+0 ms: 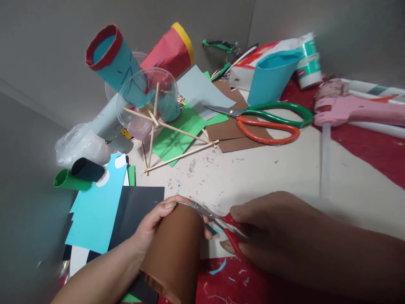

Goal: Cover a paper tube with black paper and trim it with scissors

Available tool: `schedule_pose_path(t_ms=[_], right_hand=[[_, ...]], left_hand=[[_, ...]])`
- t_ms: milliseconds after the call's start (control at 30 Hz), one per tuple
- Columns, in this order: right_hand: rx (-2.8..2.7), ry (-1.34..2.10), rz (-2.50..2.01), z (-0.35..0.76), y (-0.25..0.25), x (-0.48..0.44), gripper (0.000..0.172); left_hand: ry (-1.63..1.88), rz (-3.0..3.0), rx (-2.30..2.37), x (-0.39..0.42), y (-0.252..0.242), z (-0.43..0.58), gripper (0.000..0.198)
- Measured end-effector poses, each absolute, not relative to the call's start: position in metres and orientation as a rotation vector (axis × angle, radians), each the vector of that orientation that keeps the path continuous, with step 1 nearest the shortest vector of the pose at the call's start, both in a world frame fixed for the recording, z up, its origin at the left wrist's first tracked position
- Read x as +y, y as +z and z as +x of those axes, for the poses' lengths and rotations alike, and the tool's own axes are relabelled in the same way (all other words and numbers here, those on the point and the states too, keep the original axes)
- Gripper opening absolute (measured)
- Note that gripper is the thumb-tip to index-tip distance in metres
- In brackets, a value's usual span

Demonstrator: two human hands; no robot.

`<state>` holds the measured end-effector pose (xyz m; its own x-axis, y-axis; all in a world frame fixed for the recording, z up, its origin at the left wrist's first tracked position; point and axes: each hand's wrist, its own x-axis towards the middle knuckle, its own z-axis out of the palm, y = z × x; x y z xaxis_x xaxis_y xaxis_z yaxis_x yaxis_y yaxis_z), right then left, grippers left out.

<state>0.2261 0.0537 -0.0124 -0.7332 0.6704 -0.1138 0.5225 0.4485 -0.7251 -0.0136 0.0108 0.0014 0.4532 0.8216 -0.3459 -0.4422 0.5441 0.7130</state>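
Observation:
A brown paper tube [176,249] leans across the front of the work surface, its far rim turned away from me. My left hand [160,216] is wrapped round that far end, thumb on top and fingers behind. Red-handled scissors [218,220] are in my right hand [268,232], its fingers through the loops. The blades lie along the tube's far rim, where a thin pale-blue edge shows. Whether the blades are closed on the paper I cannot tell. Small blue paper scraps [219,267] lie on the red cloth below.
Large scissors [272,122] with green and orange handles rest on brown paper. Behind my left hand stands a wooden stick frame [155,122] with plastic cups and paper tubes. A pink glue gun [351,110] is at right; blue card [98,211] and black card [136,211] lie left.

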Motion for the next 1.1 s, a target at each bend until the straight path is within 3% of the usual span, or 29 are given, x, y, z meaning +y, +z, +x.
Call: schedule_pose_path(t_ms=[267, 1100], right_hand=[[-2.548, 1.148, -1.052, 0.226, -0.0109, 0.0521, 0.017], [-2.592, 1.157, -1.009, 0.2303, -0.0089, 0.0531, 0.026]], left_hand=[[0.84, 0.656, 0.757, 0.0098, 0.0033, -0.0125, 0.031], [0.815, 0.701, 0.837, 0.0094, 0.0015, -0.0142, 0.035]])
